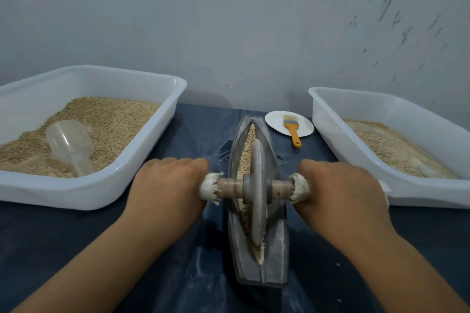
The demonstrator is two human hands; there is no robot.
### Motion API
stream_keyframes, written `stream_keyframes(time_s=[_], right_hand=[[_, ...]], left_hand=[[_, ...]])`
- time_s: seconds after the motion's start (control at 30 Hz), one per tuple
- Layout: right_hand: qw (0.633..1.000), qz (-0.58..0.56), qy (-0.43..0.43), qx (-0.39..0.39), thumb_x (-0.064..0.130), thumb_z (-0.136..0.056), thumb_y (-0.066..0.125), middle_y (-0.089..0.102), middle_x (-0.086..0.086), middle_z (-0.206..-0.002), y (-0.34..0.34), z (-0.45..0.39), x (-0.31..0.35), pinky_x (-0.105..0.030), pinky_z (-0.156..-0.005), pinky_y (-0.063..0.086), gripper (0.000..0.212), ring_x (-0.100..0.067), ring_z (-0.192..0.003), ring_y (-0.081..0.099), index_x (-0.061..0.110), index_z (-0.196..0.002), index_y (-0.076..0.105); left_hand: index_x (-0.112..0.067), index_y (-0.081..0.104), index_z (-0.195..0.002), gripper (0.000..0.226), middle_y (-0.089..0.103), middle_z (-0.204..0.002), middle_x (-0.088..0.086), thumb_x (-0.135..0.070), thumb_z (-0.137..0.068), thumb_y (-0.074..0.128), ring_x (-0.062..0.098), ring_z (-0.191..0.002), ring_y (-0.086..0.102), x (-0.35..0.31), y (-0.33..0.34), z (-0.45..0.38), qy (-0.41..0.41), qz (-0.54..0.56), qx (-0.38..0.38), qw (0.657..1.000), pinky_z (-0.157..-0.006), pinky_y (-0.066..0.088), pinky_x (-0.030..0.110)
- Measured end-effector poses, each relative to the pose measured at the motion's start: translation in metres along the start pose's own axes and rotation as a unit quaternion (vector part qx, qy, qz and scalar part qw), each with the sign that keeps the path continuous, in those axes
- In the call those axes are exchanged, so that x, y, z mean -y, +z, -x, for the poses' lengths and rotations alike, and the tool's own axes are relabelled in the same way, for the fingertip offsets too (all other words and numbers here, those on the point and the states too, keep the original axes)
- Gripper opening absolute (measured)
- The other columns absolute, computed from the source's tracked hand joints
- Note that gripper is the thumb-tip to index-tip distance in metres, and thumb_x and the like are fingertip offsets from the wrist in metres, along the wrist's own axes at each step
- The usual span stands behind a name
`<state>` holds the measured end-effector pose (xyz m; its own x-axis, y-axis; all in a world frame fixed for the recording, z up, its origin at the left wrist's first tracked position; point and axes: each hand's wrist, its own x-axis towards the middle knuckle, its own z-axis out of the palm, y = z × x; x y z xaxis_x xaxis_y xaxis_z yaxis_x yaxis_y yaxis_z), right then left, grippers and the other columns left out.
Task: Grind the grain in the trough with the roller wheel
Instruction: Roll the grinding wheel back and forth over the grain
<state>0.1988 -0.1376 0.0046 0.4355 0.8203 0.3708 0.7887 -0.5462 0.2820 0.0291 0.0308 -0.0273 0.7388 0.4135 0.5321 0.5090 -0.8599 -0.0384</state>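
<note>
A grey boat-shaped trough (277, 256) lies lengthwise in the middle of the dark cloth. Tan grain (248, 142) fills its groove, mostly on the far side. The grey stone roller wheel (259, 193) stands upright in the groove around the trough's middle, on a wooden axle (230, 187) that crosses it. My left hand (167, 185) grips the axle's cloth-wrapped left end. My right hand (340, 188) grips the wrapped right end. Both hands have their fingers curled over the grips, knuckles up.
A white tub (127, 180) of grain with a clear plastic scoop (70, 145) stands at the left. Another white tub (356, 160) with paler grain stands at the right. Behind the trough a white plate (276, 122) carries an orange-handled brush (293, 132). A wall rises close behind.
</note>
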Motion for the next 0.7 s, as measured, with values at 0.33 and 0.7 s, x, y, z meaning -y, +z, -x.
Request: stream_keyframes(time_s=[0.33,0.7], right_hand=[[0.998,-0.054,0.006,0.013,0.034,-0.052,0.073,0.035,0.010,-0.043,-0.007,0.017,-0.009,-0.017,-0.041,0.018,0.033,-0.009,-0.038,0.036,0.030,-0.057,0.040],[0.998,-0.050,-0.024,0.040,0.045,-0.075,0.060,0.045,0.011,-0.062,0.034,-0.043,-0.010,-0.027,-0.051,0.033,0.021,-0.012,-0.061,0.049,0.031,-0.076,0.045]], left_hand=[[-0.023,0.041,-0.060,0.037,0.039,-0.050,-0.007,-0.023,-0.055,0.078,0.019,-0.044,0.036,-0.004,-0.013,0.012,0.012,-0.003,-0.036,0.999,-0.049,0.023,0.028],[-0.027,0.040,-0.066,0.033,0.050,-0.058,-0.006,-0.027,-0.065,0.073,0.022,-0.054,0.051,0.012,0.033,-0.028,-0.017,-0.040,0.036,0.998,-0.053,0.034,0.029]])
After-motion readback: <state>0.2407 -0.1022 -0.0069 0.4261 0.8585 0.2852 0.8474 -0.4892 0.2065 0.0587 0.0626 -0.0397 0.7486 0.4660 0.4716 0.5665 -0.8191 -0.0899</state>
